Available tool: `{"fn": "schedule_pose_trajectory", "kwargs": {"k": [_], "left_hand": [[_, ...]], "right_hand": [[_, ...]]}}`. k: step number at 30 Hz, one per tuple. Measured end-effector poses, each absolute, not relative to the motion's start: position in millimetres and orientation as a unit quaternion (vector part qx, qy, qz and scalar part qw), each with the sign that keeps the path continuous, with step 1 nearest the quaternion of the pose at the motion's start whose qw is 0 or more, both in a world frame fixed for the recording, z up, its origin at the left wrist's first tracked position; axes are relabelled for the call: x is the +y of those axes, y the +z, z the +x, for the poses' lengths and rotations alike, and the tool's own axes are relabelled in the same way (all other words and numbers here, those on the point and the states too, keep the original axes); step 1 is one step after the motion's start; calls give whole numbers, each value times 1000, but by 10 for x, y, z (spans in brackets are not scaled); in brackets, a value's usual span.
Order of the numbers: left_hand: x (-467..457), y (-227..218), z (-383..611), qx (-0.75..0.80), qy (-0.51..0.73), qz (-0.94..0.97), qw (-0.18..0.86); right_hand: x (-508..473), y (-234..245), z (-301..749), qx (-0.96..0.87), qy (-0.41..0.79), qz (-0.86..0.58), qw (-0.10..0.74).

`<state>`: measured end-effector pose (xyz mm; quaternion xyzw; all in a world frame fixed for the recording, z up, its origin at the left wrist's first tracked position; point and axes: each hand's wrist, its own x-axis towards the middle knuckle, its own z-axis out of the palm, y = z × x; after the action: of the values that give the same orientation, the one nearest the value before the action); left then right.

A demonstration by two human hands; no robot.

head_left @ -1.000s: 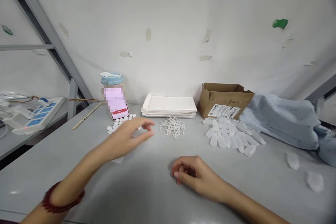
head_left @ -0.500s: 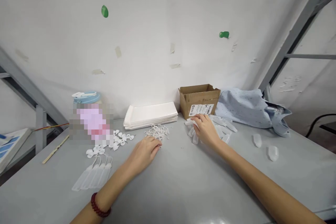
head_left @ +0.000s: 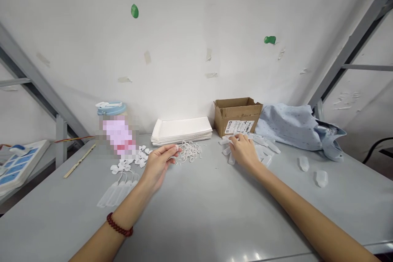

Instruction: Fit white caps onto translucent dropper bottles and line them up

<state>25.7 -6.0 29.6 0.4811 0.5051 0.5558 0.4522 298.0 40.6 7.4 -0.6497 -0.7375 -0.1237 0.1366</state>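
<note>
head view: left hand point(head_left: 158, 166) pinches white cord point(head_left: 177, 147); right hand point(head_left: 245, 152) touches translucent pieces point(head_left: 262, 151), grip impossible to tell.

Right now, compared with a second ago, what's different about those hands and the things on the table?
The right hand has gone forward and rightward from bare table onto the clear plastic pieces. The left hand, its fingers parted before, now pinches a small white piece, probably a string, beside the string pile. The white stack, cardboard box and blue cloth stayed put.
</note>
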Motion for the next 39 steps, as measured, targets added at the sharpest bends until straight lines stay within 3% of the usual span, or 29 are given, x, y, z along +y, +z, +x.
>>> {"fn": "schedule_pose_trajectory", "kwargs": {"k": [6, 13, 19, 28, 39], "left_hand": [[-140, 371, 338, 524, 536, 497, 438], [-241, 400, 479, 535, 532, 511, 412], [-309, 316, 570, 523, 527, 546, 387], [-374, 258, 616, 479, 518, 651, 282], [-434, 251, 619, 394, 459, 790, 101]], "right_hand": [[418, 74, 2989, -733, -114, -653, 150], [243, 166, 2857, -776, -57, -578, 244], [-129, 150, 2547, -814, 234, -387, 364], [-294, 113, 2426, -782, 368, -363, 349], [-313, 140, 2405, -758, 404, -364, 360]]}}
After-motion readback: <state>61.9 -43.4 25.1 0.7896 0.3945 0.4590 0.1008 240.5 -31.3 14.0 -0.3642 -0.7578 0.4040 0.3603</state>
